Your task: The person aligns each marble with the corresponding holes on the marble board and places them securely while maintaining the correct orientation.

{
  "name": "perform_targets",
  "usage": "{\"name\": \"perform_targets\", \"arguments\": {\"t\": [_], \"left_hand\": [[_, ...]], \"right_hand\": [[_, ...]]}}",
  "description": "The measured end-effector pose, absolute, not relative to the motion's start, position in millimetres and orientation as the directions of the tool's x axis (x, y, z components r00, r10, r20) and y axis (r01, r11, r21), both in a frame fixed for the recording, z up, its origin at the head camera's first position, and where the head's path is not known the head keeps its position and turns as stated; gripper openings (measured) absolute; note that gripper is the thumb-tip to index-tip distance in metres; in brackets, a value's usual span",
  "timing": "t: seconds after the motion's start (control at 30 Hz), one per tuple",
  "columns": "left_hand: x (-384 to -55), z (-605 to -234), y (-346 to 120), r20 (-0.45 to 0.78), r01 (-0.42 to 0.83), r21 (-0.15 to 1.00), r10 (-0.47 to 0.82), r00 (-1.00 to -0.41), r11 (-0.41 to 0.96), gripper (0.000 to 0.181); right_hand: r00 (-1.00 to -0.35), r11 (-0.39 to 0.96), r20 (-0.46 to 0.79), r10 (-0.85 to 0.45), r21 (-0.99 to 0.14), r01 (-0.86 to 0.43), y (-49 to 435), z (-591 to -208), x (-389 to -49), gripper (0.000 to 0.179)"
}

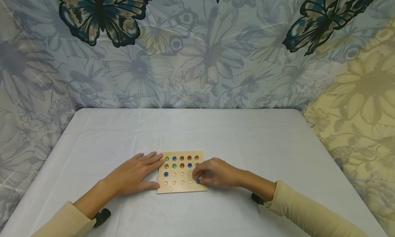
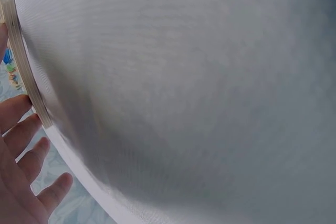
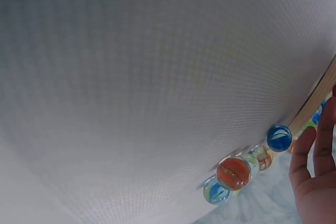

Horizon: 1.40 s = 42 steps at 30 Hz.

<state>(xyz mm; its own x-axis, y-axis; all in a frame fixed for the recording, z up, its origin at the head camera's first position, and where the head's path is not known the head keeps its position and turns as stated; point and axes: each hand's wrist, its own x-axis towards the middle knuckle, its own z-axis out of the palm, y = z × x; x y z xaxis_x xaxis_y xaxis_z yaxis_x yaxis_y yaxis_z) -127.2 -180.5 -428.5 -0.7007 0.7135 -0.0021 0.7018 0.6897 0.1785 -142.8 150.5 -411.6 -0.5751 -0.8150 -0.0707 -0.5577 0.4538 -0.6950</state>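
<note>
A wooden board [image 1: 177, 189] with rows of round hollows lies flat on the table. Marbles in green, blue, red and amber fill its two far rows, and a blue marble [image 1: 166, 174] sits at the left of the third row. My left hand [image 1: 135, 173] is spread along the board's left side, index fingertip and thumb tip at its edge. At the near right corner, my right hand [image 1: 217, 173] pinches a blue marble [image 1: 198, 181] between thumb and fingers. In the right wrist view the right hand [image 3: 317, 182] shows only in part, hiding that pinch.
Several loose marbles, among them a red one [image 3: 233, 173] and a blue one [image 3: 279, 138], lie on the cloth beside the board in the right wrist view. White cloth covers the table [image 1: 247, 137]. Behind it hangs a curtain [image 1: 213, 72] with flowers and butterflies.
</note>
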Motion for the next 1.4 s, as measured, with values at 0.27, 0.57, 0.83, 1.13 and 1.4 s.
{"name": "perform_targets", "arguments": {"t": [0.27, 0.57, 0.83, 1.13, 1.4], "left_hand": [[-127.5, -428.5, -181.3, 0.011, 0.708, 0.170, 0.717, -0.697, 0.686, 0.081], [-127.2, -426.2, -180.8, 0.008, 0.714, 0.162, 0.723, -0.691, 0.681, 0.080], [-126.8, -426.1, -181.4, 0.031, 0.704, 0.170, 0.711, -0.703, 0.689, 0.081], [-126.1, -429.4, -182.2, 0.001, 0.687, 0.187, 0.699, -0.715, 0.702, 0.081], [-127.5, -430.9, -182.5, -0.018, 0.686, 0.178, 0.699, -0.715, 0.706, 0.082]], "right_hand": [[-0.580, 0.460, -0.057, -0.813, -0.674, -0.578, 152.5, -411.0, -141.4, 0.023], [-0.629, 0.470, 0.007, -0.777, -0.658, -0.588, 170.6, -396.2, -147.9, 0.026], [-0.696, 0.496, 0.076, -0.714, -0.646, -0.580, 207.6, -385.5, -166.9, 0.026], [-0.732, 0.553, 0.029, -0.681, -0.635, -0.539, 236.1, -398.8, -175.0, 0.026], [-0.744, 0.576, -0.029, -0.667, -0.654, -0.491, 247.2, -406.2, -172.0, 0.027]]}}
